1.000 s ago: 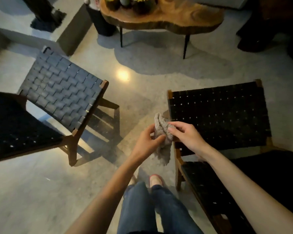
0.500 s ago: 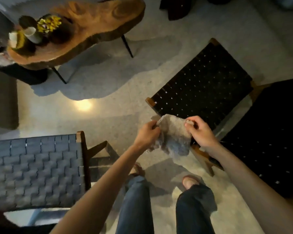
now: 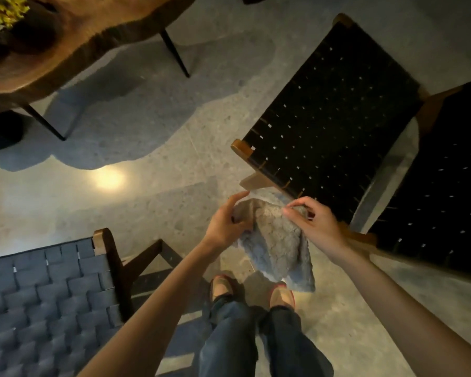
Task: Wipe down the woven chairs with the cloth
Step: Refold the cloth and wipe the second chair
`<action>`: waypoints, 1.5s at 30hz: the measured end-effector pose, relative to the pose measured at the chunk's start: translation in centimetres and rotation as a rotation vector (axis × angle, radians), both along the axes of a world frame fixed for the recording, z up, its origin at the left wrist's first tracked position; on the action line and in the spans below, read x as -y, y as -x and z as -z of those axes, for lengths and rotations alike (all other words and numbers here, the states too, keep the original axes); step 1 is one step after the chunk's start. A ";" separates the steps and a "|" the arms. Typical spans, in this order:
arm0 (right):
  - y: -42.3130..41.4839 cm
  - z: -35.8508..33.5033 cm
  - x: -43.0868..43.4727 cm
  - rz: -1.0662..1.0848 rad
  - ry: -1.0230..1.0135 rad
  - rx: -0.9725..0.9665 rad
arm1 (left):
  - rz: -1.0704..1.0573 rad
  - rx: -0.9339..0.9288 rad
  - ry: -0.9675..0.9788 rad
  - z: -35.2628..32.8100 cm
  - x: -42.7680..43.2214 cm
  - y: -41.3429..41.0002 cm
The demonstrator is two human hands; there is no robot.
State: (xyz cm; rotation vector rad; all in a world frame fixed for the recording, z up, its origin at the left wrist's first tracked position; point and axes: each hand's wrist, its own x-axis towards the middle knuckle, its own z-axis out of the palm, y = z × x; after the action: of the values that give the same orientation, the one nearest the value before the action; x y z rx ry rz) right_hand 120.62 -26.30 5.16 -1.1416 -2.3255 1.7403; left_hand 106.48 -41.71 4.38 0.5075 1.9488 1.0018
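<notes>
Status: we judged the task as barely started. The cloth (image 3: 275, 246) hung in mid-air in front of the body, above the floor (image 3: 147, 118) and the shoes (image 3: 222, 288), and as far as we could tell touched neither chair. The left hand (image 3: 223, 224) gripped its left edge, thumb on the fabric, forefinger stretched out. The right hand (image 3: 316, 227) pinched the top edge between thumb and fingertips. So both hands were grasping the cloth, spreading or refolding it by our guess, not wiping. The black woven chair (image 3: 332, 118) stood just beyond the right hand, backrest nearest, seat running off to the right edge. The grey woven chair (image 3: 44, 295) sat at lower left, apart from the cloth. We saw no damp streak on either weave, but the light was too dim and the frame too blurred to tell whether any strap had been wiped. Our call: both chairs left to do, black one likely first since it was closest. Counts: two woven chairs (one black, one grey), one cloth, two hands, both on the cloth. Off-task: one live-edge wooden table (image 3: 79, 36) at upper left with two thin legs showing, one clump of yellow flowers (image 3: 3, 12) on it, two shoes, one lamp glare (image 3: 109, 178) on the floor. We spotted no second cloth, bucket or spray bottle.
</notes>
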 end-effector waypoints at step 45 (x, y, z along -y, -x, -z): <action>5.3 35.4 -4.3 -0.468 -0.041 0.205 | -0.303 -0.028 -0.504 33.2 -1.8 6.7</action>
State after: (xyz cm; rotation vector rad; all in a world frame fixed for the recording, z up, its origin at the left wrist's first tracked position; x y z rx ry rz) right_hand 115.30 -21.99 -30.26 -0.8514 -2.9287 1.7543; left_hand 99.76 -39.90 -28.81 0.5084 1.8248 1.7068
